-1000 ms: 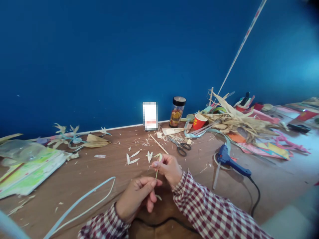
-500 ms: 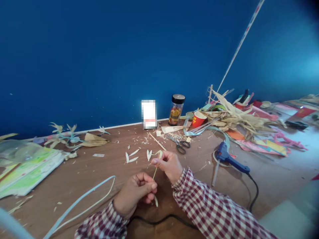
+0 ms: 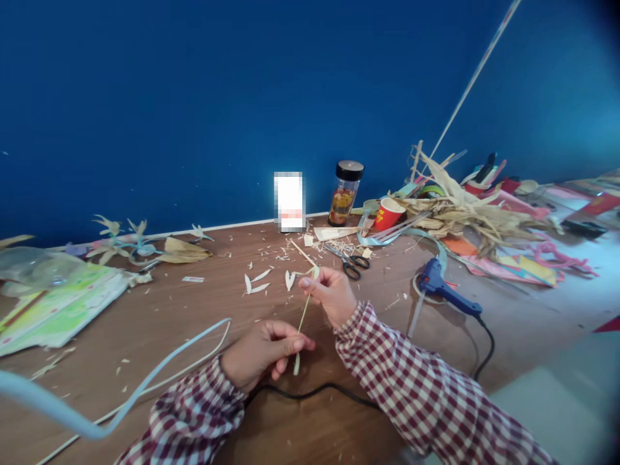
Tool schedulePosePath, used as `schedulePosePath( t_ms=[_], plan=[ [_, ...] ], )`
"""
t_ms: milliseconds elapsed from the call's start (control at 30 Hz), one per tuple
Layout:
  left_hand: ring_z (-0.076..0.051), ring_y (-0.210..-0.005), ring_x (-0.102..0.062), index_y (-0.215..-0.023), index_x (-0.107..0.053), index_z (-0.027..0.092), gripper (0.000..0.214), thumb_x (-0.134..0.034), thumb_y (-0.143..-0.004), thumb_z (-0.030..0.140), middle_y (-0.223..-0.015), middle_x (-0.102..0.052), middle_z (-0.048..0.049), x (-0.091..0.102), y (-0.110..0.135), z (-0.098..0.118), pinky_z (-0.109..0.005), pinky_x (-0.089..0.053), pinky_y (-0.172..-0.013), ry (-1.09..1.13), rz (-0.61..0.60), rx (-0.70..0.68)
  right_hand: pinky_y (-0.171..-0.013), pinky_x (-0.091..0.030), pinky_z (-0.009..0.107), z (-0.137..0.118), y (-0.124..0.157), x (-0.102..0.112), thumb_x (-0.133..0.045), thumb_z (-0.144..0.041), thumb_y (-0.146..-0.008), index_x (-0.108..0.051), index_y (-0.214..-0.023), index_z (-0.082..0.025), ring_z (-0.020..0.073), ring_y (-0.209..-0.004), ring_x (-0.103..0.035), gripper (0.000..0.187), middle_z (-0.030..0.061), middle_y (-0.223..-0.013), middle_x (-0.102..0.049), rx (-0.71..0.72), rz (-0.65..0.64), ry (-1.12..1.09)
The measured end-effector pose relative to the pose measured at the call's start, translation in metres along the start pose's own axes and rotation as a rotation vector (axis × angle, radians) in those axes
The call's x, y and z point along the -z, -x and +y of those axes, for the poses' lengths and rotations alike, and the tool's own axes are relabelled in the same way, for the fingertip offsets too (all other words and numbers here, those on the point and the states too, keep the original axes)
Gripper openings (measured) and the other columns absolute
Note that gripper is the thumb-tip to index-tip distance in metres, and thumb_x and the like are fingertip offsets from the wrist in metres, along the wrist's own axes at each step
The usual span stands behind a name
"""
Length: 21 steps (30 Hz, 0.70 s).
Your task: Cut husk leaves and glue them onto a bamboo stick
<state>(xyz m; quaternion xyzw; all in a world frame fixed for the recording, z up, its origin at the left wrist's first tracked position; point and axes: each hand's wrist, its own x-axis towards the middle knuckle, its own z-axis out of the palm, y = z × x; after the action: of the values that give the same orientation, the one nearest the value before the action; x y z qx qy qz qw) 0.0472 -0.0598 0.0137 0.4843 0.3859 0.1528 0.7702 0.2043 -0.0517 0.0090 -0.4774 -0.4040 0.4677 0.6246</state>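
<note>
A thin pale strip of plant husk runs slantwise between my two hands, with a folded bit at its upper end and a wider tip at the bottom. My right hand pinches it near the top between thumb and fingers. Lower down, my left hand has the strip at its thumb and forefinger, the forefinger reaching out past it. Just beyond my right hand lie small white petal-shaped pieces and more such slivers to their left.
Black-handled scissors lie among pale shavings. A blue glue gun with a black cord is at right. Behind stand a jar, a red cup and a husk heap. A light-blue strip curves across the left foreground.
My left hand's fingers have loosened and its forefinger has stretched out. The strip's lower tip shows more fully. The view has tilted down slightly, and the light-blue strip at left has shifted.
</note>
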Motion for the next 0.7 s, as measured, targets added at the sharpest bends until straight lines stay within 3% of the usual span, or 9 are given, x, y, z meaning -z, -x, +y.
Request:
schedulePosePath(
  t_ms=[133,267,433,533,700],
  plan=[
    [0.001,-0.028,-0.039,-0.050,-0.053,0.012,0.026,-0.074,-0.054,0.027,-0.075,-0.071,-0.0084,-0.0014,-0.0024,-0.0037,-0.013,-0.024,-0.029,0.083,0.093,-0.001,-0.039,-0.025,0.018,0.0027,-0.0014,-0.0003,-0.069,-0.031,-0.063,-0.045,-0.050,-0.016,0.0036,-0.041,-0.036,0.031,-0.0051,-0.050,-0.052,-0.004,0.012,-0.073],
    [-0.005,-0.031,-0.046,-0.052,-0.045,0.015,0.035,-0.078,-0.048,0.026,-0.046,-0.062,0.0010,-0.0032,-0.0057,-0.0059,-0.014,-0.032,-0.033,0.139,0.114,-0.058,-0.036,-0.021,0.017,0.0038,-0.0037,-0.0005,-0.070,-0.033,-0.062,-0.043,-0.051,-0.016,0.0027,-0.039,-0.033,0.033,-0.0053,-0.048,-0.051,-0.071,0.032,-0.159],
    [-0.007,-0.036,-0.050,-0.074,-0.057,0.014,0.032,-0.065,-0.065,0.044,-0.048,-0.058,0.0033,-0.0032,-0.0050,-0.0012,-0.017,-0.039,-0.036,0.106,0.191,-0.142,-0.035,-0.020,0.017,0.0041,-0.0066,0.0004,-0.070,-0.033,-0.060,-0.041,-0.050,-0.017,0.0030,-0.038,-0.033,0.035,-0.0059,-0.047,-0.050,-0.097,0.078,-0.190],
    [-0.004,-0.030,-0.044,-0.090,-0.062,0.013,0.038,-0.058,-0.071,0.046,-0.043,-0.054,0.0054,-0.0017,-0.0044,-0.0008,-0.014,-0.032,-0.031,0.004,0.160,-0.113,-0.035,-0.020,0.018,0.0062,-0.0056,0.0009,-0.070,-0.033,-0.061,-0.042,-0.051,-0.017,0.0031,-0.038,-0.032,0.035,-0.0057,-0.047,-0.051,-0.097,0.054,-0.163],
    [0.001,-0.024,-0.029,-0.074,-0.066,0.012,0.029,-0.063,-0.068,0.040,-0.047,-0.058,0.0033,-0.0005,-0.0063,-0.0041,-0.013,-0.015,-0.027,-0.041,0.172,-0.098,-0.037,-0.021,0.018,0.0097,-0.0017,-0.0002,-0.069,-0.032,-0.063,-0.044,-0.051,-0.016,0.0037,-0.039,-0.032,0.033,-0.0057,-0.048,-0.050,-0.064,0.008,-0.104]
  ],
)
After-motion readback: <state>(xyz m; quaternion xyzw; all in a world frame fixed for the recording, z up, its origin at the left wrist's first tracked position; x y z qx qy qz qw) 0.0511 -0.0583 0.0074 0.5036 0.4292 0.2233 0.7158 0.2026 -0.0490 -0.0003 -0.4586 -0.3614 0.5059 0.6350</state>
